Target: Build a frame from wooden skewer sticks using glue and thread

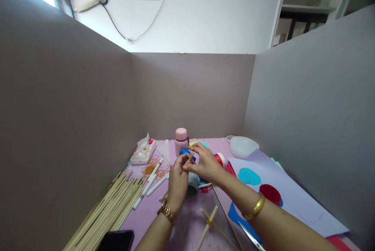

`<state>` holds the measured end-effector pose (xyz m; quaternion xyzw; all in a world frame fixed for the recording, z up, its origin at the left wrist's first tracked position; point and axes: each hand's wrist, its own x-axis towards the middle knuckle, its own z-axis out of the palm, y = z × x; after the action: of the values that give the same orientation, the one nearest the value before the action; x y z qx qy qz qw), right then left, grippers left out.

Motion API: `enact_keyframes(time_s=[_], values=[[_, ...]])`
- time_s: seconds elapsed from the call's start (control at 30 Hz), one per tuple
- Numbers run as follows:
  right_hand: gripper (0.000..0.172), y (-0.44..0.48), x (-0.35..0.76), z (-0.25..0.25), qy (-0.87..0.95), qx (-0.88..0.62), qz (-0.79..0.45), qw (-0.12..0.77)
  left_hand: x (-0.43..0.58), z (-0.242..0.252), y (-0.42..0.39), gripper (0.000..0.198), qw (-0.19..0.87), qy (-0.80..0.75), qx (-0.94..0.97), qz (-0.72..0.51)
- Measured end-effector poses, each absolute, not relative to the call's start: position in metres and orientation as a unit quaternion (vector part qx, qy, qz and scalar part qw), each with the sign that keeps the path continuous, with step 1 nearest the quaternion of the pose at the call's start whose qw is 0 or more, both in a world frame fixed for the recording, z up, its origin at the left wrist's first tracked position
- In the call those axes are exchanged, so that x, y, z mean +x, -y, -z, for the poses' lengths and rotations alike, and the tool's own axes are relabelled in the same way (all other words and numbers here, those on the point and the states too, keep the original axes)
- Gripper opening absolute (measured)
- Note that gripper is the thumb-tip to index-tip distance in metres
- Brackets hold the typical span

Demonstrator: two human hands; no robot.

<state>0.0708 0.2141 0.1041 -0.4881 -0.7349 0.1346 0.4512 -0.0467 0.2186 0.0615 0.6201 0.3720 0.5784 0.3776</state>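
My left hand (179, 177), with a watch on its wrist, is closed on thin wooden sticks (191, 158) that cross at its fingertips. My right hand (206, 162), with a gold bangle further up the arm, reaches over from the right, and its fingers pinch at the same crossing. A yellowish band seems to lie at the joint, too small to make out surely. Below the hands, crossed sticks (209, 221) are bound with a rubber band. A dark grey-green cylinder (192, 184) stands just behind my hands, partly hidden.
Many long sticks (117, 208) lie at left, near a black phone (117, 240). Rubber bands (150, 169), white tubes (149, 188) and a tissue pack (144, 151) lie beyond. A pink bottle (181, 143) stands behind; scissors (250, 236), paper (304, 200) and a bowl (243, 146) are at right.
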Motion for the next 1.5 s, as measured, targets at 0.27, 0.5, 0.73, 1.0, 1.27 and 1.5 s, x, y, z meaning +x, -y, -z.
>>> enact_keyframes(time_s=[0.27, 0.5, 0.73, 1.0, 1.27, 1.5], values=[[0.053, -0.209, 0.071, -0.108, 0.783, -0.498, -0.024, 0.373, -0.045, -0.065, -0.217, 0.025, 0.377, -0.37, 0.613, -0.587], [0.032, -0.22, 0.067, -0.132, 0.839, -0.465, 0.018, 0.282, -0.047, -0.064, -0.216, 0.033, 0.376, -0.38, 0.607, -0.588], [0.033, -0.231, 0.073, -0.14, 0.85, -0.466, 0.01, 0.244, -0.047, -0.066, -0.215, 0.029, 0.377, -0.38, 0.606, -0.588], [0.066, -0.201, 0.085, -0.112, 0.833, -0.427, 0.01, 0.351, -0.048, -0.061, -0.217, 0.02, 0.383, -0.37, 0.606, -0.592], [0.058, -0.192, 0.074, -0.071, 0.687, -0.501, -0.096, 0.517, -0.046, -0.063, -0.212, 0.018, 0.379, -0.374, 0.599, -0.598], [0.064, -0.188, 0.072, -0.061, 0.677, -0.468, -0.13, 0.553, -0.046, -0.06, -0.212, 0.019, 0.379, -0.375, 0.595, -0.602]])
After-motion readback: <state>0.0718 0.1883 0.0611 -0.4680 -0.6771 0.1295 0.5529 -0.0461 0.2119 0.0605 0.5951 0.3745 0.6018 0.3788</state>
